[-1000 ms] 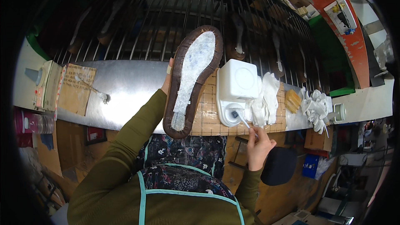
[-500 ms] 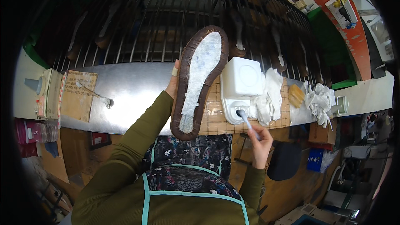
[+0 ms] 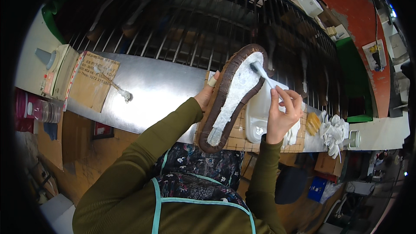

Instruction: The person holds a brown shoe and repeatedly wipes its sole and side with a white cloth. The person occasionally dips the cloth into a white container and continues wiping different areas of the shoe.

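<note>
A brown leather shoe upper (image 3: 213,123), its underside turned toward me, is tilted above the bench with its toe pointing away. A pale whitish insole (image 3: 239,87) fills the middle, ringed by the folded leather edge. My left hand (image 3: 208,93) grips the shoe upper from its left side; most fingers are hidden behind it. In my right hand (image 3: 284,115) is a brush (image 3: 264,74) with a light handle, pinched between thumb and fingers. Its dark bristles touch the insole near the toe. Partly behind my right hand stands a white plastic dispenser (image 3: 256,112).
Metal rods form a rack (image 3: 173,30) beyond the bench, with more shoes on it. On the metal bench (image 3: 151,99) lie cardboard (image 3: 93,82) and a stick with a whitish clump (image 3: 125,94). White gloves (image 3: 333,134) and a yellow block (image 3: 313,124) are at the right.
My right hand has lifted the brush out of the dispenser's opening and brought it up onto the insole's toe area. The view has shifted and tilted a little.
</note>
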Motion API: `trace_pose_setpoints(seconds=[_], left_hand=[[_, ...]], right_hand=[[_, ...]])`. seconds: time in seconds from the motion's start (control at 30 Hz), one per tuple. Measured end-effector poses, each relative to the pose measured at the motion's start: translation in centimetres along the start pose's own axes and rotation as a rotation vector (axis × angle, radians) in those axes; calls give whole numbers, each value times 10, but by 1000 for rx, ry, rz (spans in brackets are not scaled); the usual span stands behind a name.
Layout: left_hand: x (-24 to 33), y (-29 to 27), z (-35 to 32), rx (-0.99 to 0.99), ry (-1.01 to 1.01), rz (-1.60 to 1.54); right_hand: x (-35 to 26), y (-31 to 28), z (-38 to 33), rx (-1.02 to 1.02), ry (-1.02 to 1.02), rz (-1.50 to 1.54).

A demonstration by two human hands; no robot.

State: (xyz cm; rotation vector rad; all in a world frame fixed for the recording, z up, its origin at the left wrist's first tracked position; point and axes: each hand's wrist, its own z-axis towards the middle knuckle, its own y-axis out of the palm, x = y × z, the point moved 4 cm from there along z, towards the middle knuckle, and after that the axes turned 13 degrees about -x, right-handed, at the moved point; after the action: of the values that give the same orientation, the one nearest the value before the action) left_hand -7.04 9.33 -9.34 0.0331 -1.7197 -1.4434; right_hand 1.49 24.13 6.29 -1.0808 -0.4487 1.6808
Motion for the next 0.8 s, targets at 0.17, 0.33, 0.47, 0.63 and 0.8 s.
trace_pose_setpoints(seconds=[0.17, 0.33, 0.47, 0.63, 0.8], left_hand=[[5, 5, -5, 28, -10, 37], [7, 8, -5, 22, -19, 70], [7, 5, -1, -64, -12, -63], [11, 15, 1, -82, 10, -1], [10, 8, -1, 6, -12, 45]], right_hand=[[-8, -9, -35, -108, -148, -117], [-21, -19, -102, -200, -248, -139], [-6, -19, -99, -130, -184, 61], [4, -1, -46, -4, -42, -31], [-17, -14, -90, -79, -227, -179]])
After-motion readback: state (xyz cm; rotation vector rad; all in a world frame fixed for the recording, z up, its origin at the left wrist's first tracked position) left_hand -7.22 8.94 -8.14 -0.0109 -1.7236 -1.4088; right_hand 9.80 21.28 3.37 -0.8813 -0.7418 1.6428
